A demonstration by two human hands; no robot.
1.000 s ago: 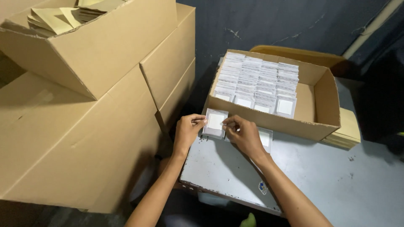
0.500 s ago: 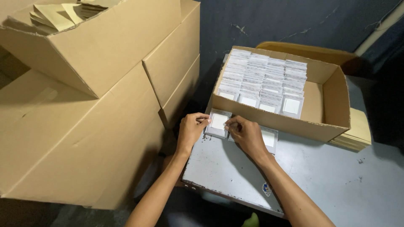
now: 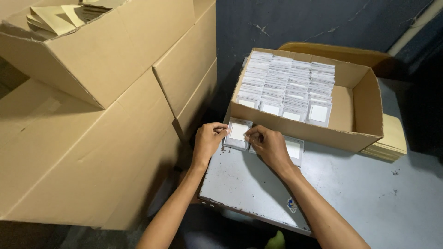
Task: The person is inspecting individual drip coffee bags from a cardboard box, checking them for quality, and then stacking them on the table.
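Small flat white packet (image 3: 238, 133) sits on grey surface (image 3: 240, 184), at 7 o'clock of open cardboard box (image 3: 355, 99). Left hand (image 3: 207, 139) and right hand (image 3: 266, 144) pinch opp. side edges. Probably light, thin, bendable; grip by edges.

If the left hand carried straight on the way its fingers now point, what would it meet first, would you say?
The left hand points right, its fingertips already on the small white-faced packet. Past that, it would likely meet the right hand holding the packet's other edge, though depth is hard to judge.
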